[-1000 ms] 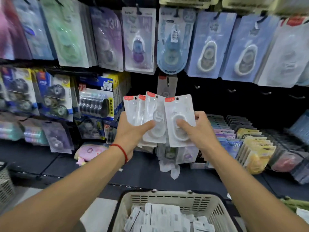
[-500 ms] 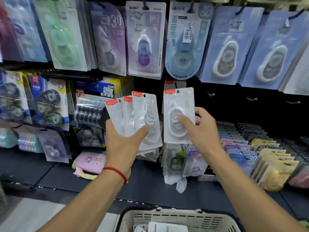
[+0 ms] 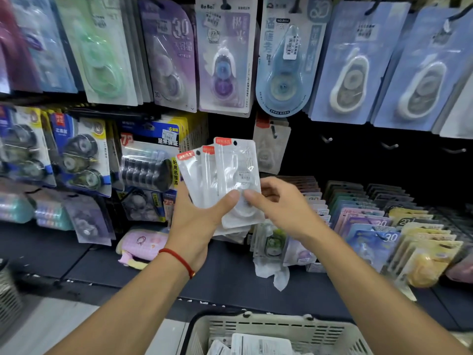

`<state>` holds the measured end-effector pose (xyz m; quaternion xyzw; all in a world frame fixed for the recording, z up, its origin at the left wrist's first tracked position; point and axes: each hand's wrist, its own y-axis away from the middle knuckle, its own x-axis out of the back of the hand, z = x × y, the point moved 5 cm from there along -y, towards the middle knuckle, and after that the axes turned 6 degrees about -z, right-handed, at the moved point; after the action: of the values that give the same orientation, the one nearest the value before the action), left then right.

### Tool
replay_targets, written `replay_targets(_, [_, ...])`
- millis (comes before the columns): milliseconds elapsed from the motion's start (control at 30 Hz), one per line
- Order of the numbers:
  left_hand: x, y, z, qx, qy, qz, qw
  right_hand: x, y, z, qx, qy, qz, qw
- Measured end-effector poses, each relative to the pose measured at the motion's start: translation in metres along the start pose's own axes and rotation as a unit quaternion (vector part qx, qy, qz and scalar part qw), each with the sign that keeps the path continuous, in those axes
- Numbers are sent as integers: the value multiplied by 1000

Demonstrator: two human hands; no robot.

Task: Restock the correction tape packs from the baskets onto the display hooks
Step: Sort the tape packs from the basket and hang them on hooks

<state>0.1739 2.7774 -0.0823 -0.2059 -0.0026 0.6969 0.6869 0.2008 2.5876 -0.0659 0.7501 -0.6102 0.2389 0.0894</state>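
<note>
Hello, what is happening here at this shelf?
A person is restocking correction tape. The left hand holds a fan of white packs, and the right hand pinches the front one. One such pack hangs on a hook behind them. A basket with more packs sits below.

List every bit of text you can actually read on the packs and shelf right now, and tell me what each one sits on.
"30": purple hanging pack.
"BoBo": top of the white and purple hanging pack.
"30": circle atop the blue hanging pack.
"6": yellow corner of the black roll pack.
"30": blue pack in the shelf rack.
Red labels on the clear packs in the left hand: too blurred.
Price stickers: unreadable.
</note>
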Motion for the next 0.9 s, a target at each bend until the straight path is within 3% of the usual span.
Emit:
replay_targets(133, [-3,0,-4,18,31,-33,999,3,3,-3,37,-74,25,996])
replay_targets(233, [-4,0,-4,18,34,-44,998,9,7,-2,45,-93,85,991])
replay_targets(333, [-3,0,-2,-4,-5,-11,1000,18,12,2,47,-80,163,982])
replay_targets(533, [6,0,0,-26,-62,33,997,25,14,7,36,-127,206,970])
replay_targets(700, [8,0,6,-41,-81,47,995,25,14,8,15,-71,226,971])
replay_targets(800, [7,0,6,-43,-87,40,995,25,15,7,-29,47,227,972])
replay_targets(900, [2,1,4,-33,-53,14,998,20,15,0,7,90,200,976])
